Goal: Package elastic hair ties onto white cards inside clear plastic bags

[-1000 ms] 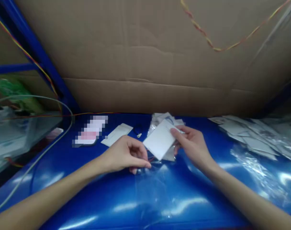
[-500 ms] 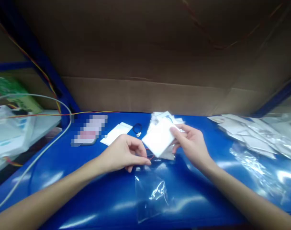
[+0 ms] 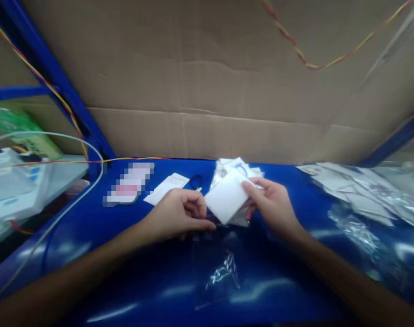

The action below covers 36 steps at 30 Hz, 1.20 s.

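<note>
My right hand (image 3: 273, 202) grips a white rectangular piece like a card or folded paper (image 3: 226, 196) by its right corner, thumb on top. Just left of it is my left hand (image 3: 179, 211), its fingers loosely curled and the thumb stretched out apart from them; I see nothing held there. Beneath both hands, a clear plastic bag (image 3: 224, 274) lies flat on the blue table. Behind the white piece is a pile of bagged white papers (image 3: 241, 164), partly hidden. A small black coiled cable (image 3: 195, 181) rests beyond my left hand.
A white paper slip (image 3: 166, 187) and a blurred-out phone (image 3: 130, 184) lie to the left. Bagged flat items (image 3: 357, 190) and crumpled clear plastic (image 3: 357, 234) are on the right. A pale cable (image 3: 74, 200) loops at left. Cardboard (image 3: 210, 91) stands behind.
The picture has brightened at the back and the white piece looks less glaring. My left hand has shifted up very slightly. The right hand keeps its hold on the white piece.
</note>
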Available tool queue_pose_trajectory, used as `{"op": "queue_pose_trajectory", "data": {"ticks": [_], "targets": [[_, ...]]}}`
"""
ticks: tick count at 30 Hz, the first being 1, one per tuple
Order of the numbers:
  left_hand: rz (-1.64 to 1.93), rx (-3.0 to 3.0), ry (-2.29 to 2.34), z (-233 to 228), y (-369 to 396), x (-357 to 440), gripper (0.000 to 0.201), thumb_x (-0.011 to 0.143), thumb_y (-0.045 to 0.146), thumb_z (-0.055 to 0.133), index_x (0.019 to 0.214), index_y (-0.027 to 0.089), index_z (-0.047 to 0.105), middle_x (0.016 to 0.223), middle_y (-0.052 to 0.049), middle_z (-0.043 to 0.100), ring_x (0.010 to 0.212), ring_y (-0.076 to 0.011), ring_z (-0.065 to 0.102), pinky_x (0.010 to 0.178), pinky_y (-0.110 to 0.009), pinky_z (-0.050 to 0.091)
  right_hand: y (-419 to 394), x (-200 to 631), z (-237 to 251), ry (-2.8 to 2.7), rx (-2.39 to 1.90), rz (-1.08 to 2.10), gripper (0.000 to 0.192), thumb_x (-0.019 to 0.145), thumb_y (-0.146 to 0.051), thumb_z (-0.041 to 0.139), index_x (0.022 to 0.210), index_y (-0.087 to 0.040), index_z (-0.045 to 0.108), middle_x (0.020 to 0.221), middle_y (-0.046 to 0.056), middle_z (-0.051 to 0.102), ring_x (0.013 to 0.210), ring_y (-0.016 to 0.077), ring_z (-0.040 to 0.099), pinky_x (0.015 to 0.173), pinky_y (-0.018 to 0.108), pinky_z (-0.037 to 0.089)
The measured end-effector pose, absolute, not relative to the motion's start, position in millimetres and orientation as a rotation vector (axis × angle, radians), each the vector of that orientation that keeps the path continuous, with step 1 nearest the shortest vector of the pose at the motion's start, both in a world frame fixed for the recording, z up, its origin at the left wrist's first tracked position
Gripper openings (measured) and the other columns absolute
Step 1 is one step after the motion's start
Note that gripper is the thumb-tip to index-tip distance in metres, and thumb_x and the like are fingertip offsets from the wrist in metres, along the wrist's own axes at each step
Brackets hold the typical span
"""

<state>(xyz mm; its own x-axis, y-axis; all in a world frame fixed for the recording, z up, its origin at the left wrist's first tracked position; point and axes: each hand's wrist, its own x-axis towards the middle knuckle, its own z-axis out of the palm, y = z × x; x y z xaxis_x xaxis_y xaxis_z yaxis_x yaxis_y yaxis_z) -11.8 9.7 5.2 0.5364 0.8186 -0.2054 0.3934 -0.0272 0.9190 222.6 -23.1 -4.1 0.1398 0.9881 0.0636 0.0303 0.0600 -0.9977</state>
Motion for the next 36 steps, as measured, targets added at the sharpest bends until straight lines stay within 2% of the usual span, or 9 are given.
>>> {"op": "queue_pose_trajectory", "data": {"ticks": [4,12,21,27,31,36], "targets": [[0.498,1.640,1.012,5.1,8.5,-12.2,0.040,0.069,0.040,0.088,0.070,0.018,0.055,0.056,0.002,0.066,0.040,-0.0098,0.055,0.036,-0.017,0.040,-21.1,222.5,-5.6,-1.145,-1.228,1.047,0.039,0.084,-0.048,0.077,0.101,-0.014,0.069,0.062,0.004,0.075,0.041,0.0165,0.064,0.037,0.023,0.051],[0.469,1.692,1.014,3.9,9.0,-12.5,0.035,0.072,0.041,0.086,0.069,0.016,0.061,0.055,0.002,0.065,0.039,-0.0096,0.053,0.036,-0.017,0.039,-23.6,221.7,-8.9,-1.240,-1.248,0.999,0.039,0.087,-0.051,0.073,0.103,-0.015,0.067,0.059,0.002,0.073,0.036,0.0164,0.061,0.035,0.023,0.046],[0.458,1.740,1.024,2.9,9.1,-12.8,0.033,0.072,0.041,0.085,0.070,0.017,0.063,0.056,0.003,0.064,0.040,-0.0092,0.052,0.035,-0.017,0.039,-21.4,223.3,-11.4,-1.234,-1.237,0.946,0.042,0.087,-0.052,0.072,0.106,-0.015,0.066,0.064,0.003,0.076,0.037,0.0171,0.063,0.035,0.024,0.048],[0.473,1.731,1.027,2.1,8.7,-12.5,0.031,0.072,0.040,0.086,0.070,0.016,0.065,0.056,0.003,0.065,0.040,-0.0096,0.053,0.037,-0.018,0.039,-26.7,220.7,-13.6,-1.346,-1.231,0.910,0.037,0.090,-0.050,0.071,0.105,-0.017,0.068,0.054,0.000,0.071,0.039,0.0166,0.064,0.037,0.022,0.047],[0.520,1.720,1.007,1.6,8.7,-12.6,0.030,0.074,0.038,0.085,0.070,0.016,0.066,0.058,0.002,0.066,0.045,-0.0101,0.057,0.044,-0.019,0.044,-28.1,221.1,-12.1,-1.368,-1.241,0.848,0.038,0.089,-0.051,0.071,0.102,-0.015,0.071,0.053,0.000,0.070,0.037,0.0154,0.062,0.038,0.022,0.048],[0.585,1.814,1.032,0.0,10.7,-13.5,0.039,0.069,0.044,0.088,0.066,0.016,0.061,0.056,0.001,0.066,0.048,-0.0121,0.060,0.047,-0.020,0.045,-27.1,223.7,-9.2,-1.380,-1.281,0.785,0.037,0.090,-0.049,0.070,0.103,-0.014,0.074,0.049,-0.001,0.068,0.037,0.0140,0.059,0.040,0.022,0.045]]}}
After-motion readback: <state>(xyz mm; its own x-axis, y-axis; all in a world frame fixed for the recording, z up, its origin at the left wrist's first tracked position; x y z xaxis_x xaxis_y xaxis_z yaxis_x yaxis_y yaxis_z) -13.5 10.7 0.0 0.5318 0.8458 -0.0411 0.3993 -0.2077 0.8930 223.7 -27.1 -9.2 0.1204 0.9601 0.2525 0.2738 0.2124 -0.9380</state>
